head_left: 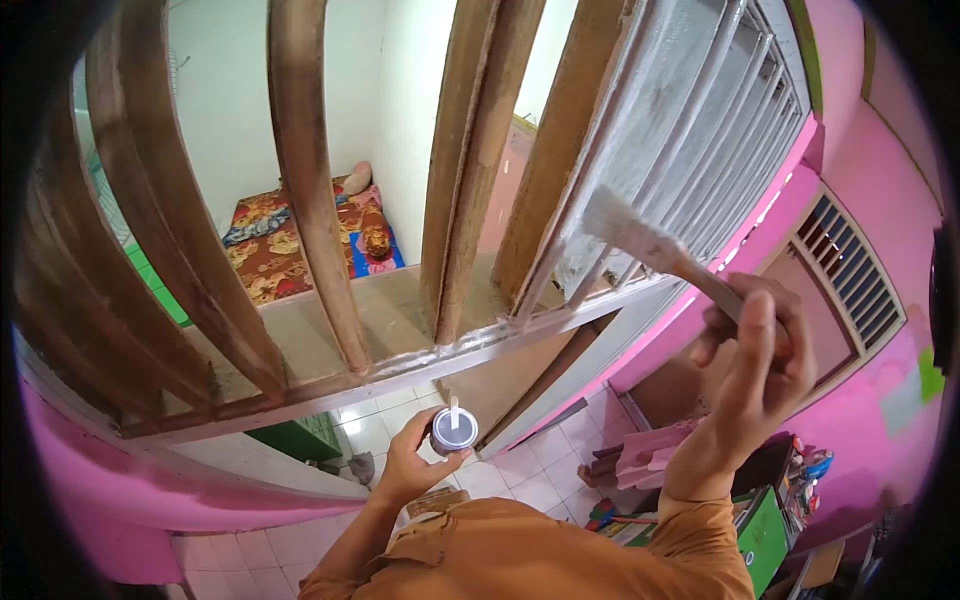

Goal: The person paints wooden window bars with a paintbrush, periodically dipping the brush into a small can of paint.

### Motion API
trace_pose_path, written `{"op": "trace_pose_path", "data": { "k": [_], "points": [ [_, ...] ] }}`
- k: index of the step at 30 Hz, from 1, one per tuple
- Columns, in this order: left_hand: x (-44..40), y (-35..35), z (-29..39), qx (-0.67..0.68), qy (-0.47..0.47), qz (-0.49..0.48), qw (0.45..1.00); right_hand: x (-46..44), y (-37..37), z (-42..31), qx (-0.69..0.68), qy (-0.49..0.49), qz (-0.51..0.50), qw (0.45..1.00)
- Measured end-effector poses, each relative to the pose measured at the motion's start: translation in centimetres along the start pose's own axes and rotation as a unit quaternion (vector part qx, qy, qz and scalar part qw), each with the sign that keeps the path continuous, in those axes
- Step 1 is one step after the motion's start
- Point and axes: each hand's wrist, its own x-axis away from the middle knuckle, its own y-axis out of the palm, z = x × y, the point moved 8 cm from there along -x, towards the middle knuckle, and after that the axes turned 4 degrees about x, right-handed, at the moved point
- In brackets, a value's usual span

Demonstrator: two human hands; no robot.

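OK so the paintbrush (pixel 652 245) had pale, messy bristles, kinda blurred, with whitish smears near the base and a plain wood-toned handle. It was up in front of the white-grey bars (pixel 690 110) on the right side of the window frame (pixel 400 378); couldn't tell if the bristles touched anything. The right hand (pixel 762 350) had its fingers curled tight round the handle. Down low, below the frame, the left hand (pixel 408 465) gripped a small round can (pixel 455 432), fingers and thumb wrapped round its side. Stuff in the can looked bluish grey, and a pale stick (pixel 454 411) poked up from it. The wooden slats (pixel 300 150) were brown and streaky, while the frame's front edge had a shiny whitish coat. Headcount: one brush, one can, one stick, two hands. Several slats, but the left ones overlapped and blurred too much to count, and the bars were too bunched up as well.
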Motion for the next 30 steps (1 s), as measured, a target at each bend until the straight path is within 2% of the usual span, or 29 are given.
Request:
{"op": "trace_pose_path", "data": {
  "k": [1,4,6,10,12,18,22,26,30],
  "points": [
    [0.1,-0.1,-0.2,0.005,-0.005,0.001,1.0,0.3,-1.0,-0.6,0.004,-0.061,0.027,0.998],
    [0.4,-0.1,-0.3,0.022,0.001,-0.007,1.0,2.3,-2.2,-3.3,-0.013,-0.126,0.003,0.992],
    [0.8,-0.2,-0.7,0.018,-0.001,-0.011,1.0,3.7,-2.7,-3.1,-0.004,-0.115,0.002,0.993],
    [1.3,-0.5,-1.1,0.018,-0.004,-0.011,1.0,4.1,0.3,-5.1,0.2,-0.236,-0.141,0.94],
    [1.6,-0.7,-0.9,0.023,-0.006,-0.014,1.0,3.6,2.3,-6.6,0.216,-0.312,-0.159,0.911],
    [2.6,-1.3,-1.4,0.035,-0.002,-0.003,0.999,1.2,3.8,-9.0,0.212,-0.346,-0.092,0.909],
    [2.6,-1.2,-1.0,0.039,0.013,0.003,0.999,-0.7,3.7,-11.1,0.166,-0.393,-0.017,0.904],
    [2.6,-1.1,-1.3,0.034,0.017,-0.014,0.999,-3.1,3.3,-13.2,0.18,-0.43,0.058,0.883],
    [2.8,-1.2,-1.4,0.037,0.018,-0.015,0.999,-5.0,3.0,-14.4,0.181,-0.41,0.107,0.888]
  ]
}}
